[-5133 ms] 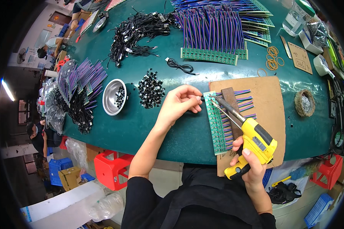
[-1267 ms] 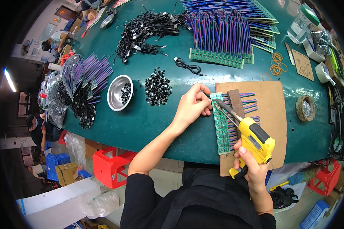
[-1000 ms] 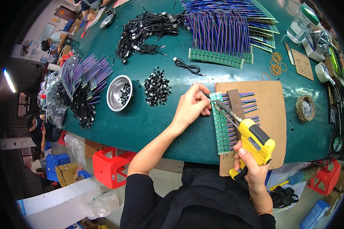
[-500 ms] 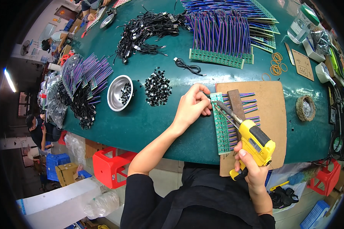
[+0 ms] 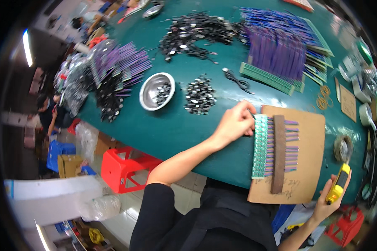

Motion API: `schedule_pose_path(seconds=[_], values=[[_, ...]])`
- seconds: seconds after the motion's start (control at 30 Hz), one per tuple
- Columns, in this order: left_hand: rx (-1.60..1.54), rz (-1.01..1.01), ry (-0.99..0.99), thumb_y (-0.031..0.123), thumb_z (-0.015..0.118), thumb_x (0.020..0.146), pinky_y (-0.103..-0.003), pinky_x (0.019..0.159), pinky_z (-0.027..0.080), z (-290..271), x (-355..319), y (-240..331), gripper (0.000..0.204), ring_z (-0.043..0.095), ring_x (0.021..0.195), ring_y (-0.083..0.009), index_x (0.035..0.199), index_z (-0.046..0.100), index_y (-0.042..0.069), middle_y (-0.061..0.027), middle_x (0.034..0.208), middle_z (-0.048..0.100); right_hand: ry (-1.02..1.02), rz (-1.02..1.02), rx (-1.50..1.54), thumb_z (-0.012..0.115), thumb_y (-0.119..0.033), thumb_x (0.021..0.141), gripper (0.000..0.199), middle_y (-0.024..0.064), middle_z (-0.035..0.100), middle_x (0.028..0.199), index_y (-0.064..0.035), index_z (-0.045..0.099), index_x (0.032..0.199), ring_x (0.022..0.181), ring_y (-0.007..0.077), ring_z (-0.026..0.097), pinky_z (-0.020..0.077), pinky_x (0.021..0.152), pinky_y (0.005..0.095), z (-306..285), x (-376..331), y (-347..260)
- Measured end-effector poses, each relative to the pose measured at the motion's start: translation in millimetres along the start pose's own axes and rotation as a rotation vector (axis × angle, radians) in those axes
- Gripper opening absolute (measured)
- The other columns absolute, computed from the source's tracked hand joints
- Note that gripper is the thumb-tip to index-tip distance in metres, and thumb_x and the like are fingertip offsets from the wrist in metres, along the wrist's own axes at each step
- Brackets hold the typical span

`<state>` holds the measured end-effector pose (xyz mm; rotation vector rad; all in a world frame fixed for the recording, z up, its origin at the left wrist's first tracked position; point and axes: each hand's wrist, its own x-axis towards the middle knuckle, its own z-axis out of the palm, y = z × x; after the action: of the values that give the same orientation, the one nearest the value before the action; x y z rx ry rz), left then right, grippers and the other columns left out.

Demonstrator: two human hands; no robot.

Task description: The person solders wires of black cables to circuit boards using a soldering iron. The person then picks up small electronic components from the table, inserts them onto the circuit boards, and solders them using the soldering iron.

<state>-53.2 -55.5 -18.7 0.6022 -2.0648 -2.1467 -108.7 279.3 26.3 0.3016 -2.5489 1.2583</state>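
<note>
My left hand [image 5: 235, 123] is closed in a pinch at the upper left corner of a green circuit board strip [image 5: 259, 146]; what its fingers hold is hidden. Off to the right, my right hand [image 5: 321, 208] grips a yellow and black soldering gun [image 5: 338, 184]. The gun's front end points up at a round, rough-walled pot [image 5: 342, 147]. Purple and blue wires run rightward from the board strip, and a dark brown bar [image 5: 278, 154] lies across them. Board and bar rest on a piece of cardboard [image 5: 312, 142].
A steel bowl [image 5: 145, 98] with small black parts stands left of a pile of small connectors [image 5: 200, 95]. Behind lie black cables [image 5: 197, 33], one loose cable [image 5: 237, 81] and stacked wired boards [image 5: 276, 50]. Rubber bands [image 5: 324, 99] sit at right; a red stool [image 5: 127, 169] stands below the table edge.
The soldering gun in my right hand has moved away from the board, rightward to the round pot. My left hand stays at the board's corner. The whole view has shifted.
</note>
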Motion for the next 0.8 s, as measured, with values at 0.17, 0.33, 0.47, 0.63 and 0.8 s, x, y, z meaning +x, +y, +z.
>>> schedule_pose_path(seconds=[0.17, 0.33, 0.47, 0.63, 0.8], values=[[0.007, 0.044, 0.046, 0.001, 0.052, 0.076, -0.027, 0.05, 0.05, 2.1, -1.6, -4.7, 0.021, 0.062, 0.056, -0.0124, 0.097, 0.051, -0.001, -0.006, 0.067, 0.061, -0.337, -0.143, 0.091, 0.044, -0.009, 0.092, 0.045, 0.0107, 0.046, 0.133, -0.0047, 0.039, 0.137, 0.121, 0.021, 0.046, 0.041, 0.096, 0.0364, -7.7, 1.3, 78.9], [0.044, 0.119, 0.011, 0.0, 0.05, 0.074, -0.029, 0.043, 0.048, 11.3, -2.7, -11.8, 0.021, 0.06, 0.047, -0.0158, 0.094, 0.048, 0.0, -0.0069, 0.06, 0.059, -0.152, -0.294, -0.397, 0.061, -0.007, 0.075, 0.058, 0.0232, 0.057, 0.115, 0.003, 0.044, 0.13, 0.1, 0.0376, 0.058, 0.0481, 0.087, 0.0401, -27.4, -3.3, 63.7], [0.086, 0.211, 0.053, 0.002, 0.052, 0.073, -0.029, 0.042, 0.047, 7.7, -8.5, -23.3, 0.02, 0.06, 0.046, -0.015, 0.092, 0.046, -0.001, -0.0067, 0.058, 0.06, -0.25, -0.549, -0.452, 0.06, -0.004, 0.073, 0.055, 0.022, 0.058, 0.114, 0.004, 0.048, 0.127, 0.099, 0.0357, 0.06, 0.047, 0.087, 0.0377, -34.7, 1.0, -0.5], [0.051, 0.257, 0.0, 0.008, 0.054, 0.078, -0.029, 0.044, 0.049, 4.7, -10.9, -24.9, 0.018, 0.062, 0.048, -0.0153, 0.092, 0.046, -0.001, -0.0087, 0.061, 0.062, -0.26, -0.498, -0.144, 0.056, -0.003, 0.077, 0.052, 0.0187, 0.059, 0.11, 0.0035, 0.046, 0.128, 0.096, 0.0302, 0.06, 0.0481, 0.083, 0.0373, -63.8, 23.9, 29.8], [-0.028, 0.16, -0.082, 0.007, 0.05, 0.085, -0.028, 0.05, 0.053, 7.3, 3.6, -9.5, 0.015, 0.065, 0.059, -0.016, 0.098, 0.049, 0.0, -0.0103, 0.073, 0.063, -0.136, -0.07, 0.171, 0.047, -0.01, 0.086, 0.048, 0.0148, 0.051, 0.122, -0.0005, 0.041, 0.132, 0.109, 0.026, 0.051, 0.0455, 0.09, 0.0381, -79.1, 91.8, -40.9]])
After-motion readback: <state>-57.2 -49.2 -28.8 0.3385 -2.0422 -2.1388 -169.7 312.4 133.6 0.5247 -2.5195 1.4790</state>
